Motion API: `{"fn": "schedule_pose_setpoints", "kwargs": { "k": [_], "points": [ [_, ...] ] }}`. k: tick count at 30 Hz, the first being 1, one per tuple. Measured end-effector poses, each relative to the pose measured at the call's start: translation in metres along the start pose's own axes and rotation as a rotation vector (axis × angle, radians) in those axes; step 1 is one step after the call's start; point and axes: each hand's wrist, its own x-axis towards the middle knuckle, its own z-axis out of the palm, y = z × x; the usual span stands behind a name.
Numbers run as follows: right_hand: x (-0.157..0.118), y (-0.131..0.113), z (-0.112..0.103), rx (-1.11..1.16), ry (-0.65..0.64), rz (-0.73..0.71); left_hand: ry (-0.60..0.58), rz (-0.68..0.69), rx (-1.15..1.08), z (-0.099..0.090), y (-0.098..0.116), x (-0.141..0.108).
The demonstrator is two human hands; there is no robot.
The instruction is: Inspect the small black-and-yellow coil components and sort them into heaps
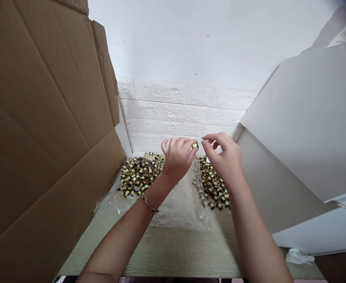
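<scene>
Between the thumb and fingertips of my left hand [179,157] is a small transformer [194,146], with a yellow-wrapped middle, black ends and thin pins pointing right. Just right of those pins is my right hand [223,155], its thumb and index finger brought together in a pinch. Whatever lies between those fingertips is too small to make out. Both hands are raised above the table. Below and left of them lies a pile of similar transformers [140,175] on clear plastic. A second pile of transformers [216,184] sits under my right hand, partly hidden by it.
A clear plastic bag [175,214] lies flat on the wooden table [179,251] between the piles. Tall cardboard [43,118] stands at the left, and a white panel [308,118] at the right. A white brick-pattern wall [161,92] closes off the back. Crumpled white material [299,256] lies at the lower right.
</scene>
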Motion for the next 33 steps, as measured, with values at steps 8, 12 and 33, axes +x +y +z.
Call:
{"fn": "schedule_pose_setpoints", "kwargs": {
  "k": [8, 12, 33],
  "points": [
    [0.001, 0.001, 0.000, -0.015, -0.035, 0.070, 0.021, -0.011, -0.004, 0.000, -0.001, 0.001],
    [0.001, 0.003, 0.000, -0.028, -0.066, 0.100, 0.011, -0.017, 0.006, 0.001, -0.001, 0.000],
    [0.000, 0.005, 0.001, 0.098, -0.027, 0.090, -0.038, -0.179, -0.566, -0.003, 0.000, 0.005]
  ]
}}
